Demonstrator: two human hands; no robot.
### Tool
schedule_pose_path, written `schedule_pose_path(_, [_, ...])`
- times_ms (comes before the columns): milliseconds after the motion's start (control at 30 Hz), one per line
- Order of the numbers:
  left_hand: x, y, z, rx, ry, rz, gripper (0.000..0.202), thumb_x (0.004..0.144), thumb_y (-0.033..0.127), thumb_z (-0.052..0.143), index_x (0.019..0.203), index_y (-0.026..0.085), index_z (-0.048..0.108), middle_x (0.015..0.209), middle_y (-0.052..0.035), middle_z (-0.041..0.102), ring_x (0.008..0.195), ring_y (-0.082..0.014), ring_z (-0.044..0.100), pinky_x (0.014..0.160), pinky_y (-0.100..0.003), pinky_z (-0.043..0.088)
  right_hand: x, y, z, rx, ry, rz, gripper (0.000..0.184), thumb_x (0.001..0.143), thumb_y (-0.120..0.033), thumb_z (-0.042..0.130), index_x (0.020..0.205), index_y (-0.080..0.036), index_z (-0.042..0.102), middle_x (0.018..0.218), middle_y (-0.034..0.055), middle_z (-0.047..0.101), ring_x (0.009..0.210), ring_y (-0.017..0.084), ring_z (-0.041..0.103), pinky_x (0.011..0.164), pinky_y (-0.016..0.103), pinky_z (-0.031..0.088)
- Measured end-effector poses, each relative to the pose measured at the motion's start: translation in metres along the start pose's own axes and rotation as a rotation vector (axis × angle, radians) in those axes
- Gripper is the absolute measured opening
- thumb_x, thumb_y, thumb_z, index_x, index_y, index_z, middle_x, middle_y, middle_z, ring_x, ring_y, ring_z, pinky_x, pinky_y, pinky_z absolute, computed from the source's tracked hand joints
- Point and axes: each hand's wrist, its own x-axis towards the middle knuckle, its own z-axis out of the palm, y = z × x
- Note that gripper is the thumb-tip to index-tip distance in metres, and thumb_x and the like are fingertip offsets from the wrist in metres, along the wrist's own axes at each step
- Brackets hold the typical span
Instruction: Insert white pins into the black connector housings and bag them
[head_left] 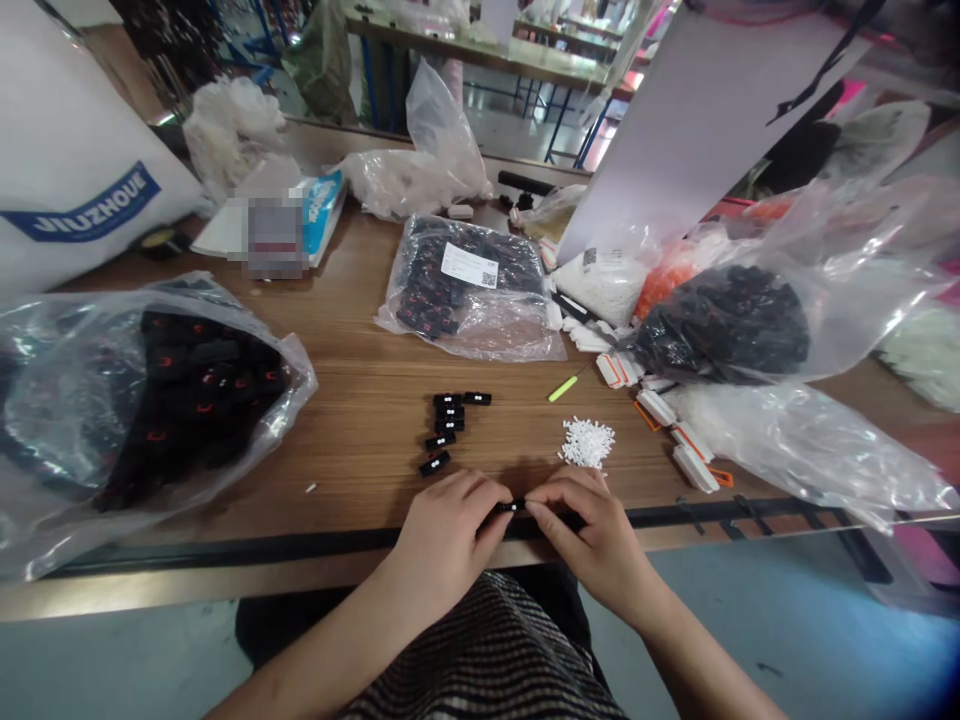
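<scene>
Over the table's front edge, my left hand (pixel 454 520) pinches a small black plastic connector (pixel 512 506) by its left end. A white dot shows on the connector. At its right end, the closed thumb and fingertips of my right hand (pixel 589 530) grip it; any smaller piece between them is hidden. Just beyond my left hand lie several similar black connectors (pixel 450 425), most showing two white dots. A heap of tiny white plastic pins (pixel 586 442) rests on the wood beyond my right hand.
A bag of black parts (pixel 202 390) lies left, another labelled bag (pixel 469 285) at centre back. A yellow-green tool (pixel 562 388) lies near the white pins. White-and-orange parts (pixel 694 460) and plastic bags (pixel 795 440) crowd the right. One loose white pin (pixel 311 488) sits left.
</scene>
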Motion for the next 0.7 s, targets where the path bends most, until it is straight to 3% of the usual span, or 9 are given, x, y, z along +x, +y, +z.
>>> schedule_pose_path(467, [0.0008, 0.0009, -0.0016, -0.004, 0.000, 0.012, 0.008, 0.092, 0.014, 0.062, 0.098, 0.020, 0.063, 0.091, -0.0027, 0.068, 0.085, -0.0220, 0.064, 0.077, -0.038, 0.054, 0.0007, -0.0013, 0.0108, -0.053, 0.037, -0.085, 0.012, 0.096, -0.024, 0.058, 0.088, -0.024, 0.066, 0.081, 0.0013, 0.066, 0.080, 0.019, 0.060, 0.081, 0.037, 0.040])
schedule_pose_path(700, [0.0012, 0.0006, -0.0016, 0.003, -0.012, 0.008, 0.006, 0.094, 0.016, 0.060, 0.098, 0.020, 0.063, 0.092, -0.0033, 0.067, 0.086, -0.0219, 0.063, 0.078, -0.039, 0.053, -0.0014, 0.0003, 0.0069, -0.154, 0.052, -0.213, 0.012, 0.093, -0.018, 0.061, 0.096, -0.025, 0.071, 0.083, 0.0016, 0.070, 0.079, 0.019, 0.060, 0.081, 0.039, 0.040])
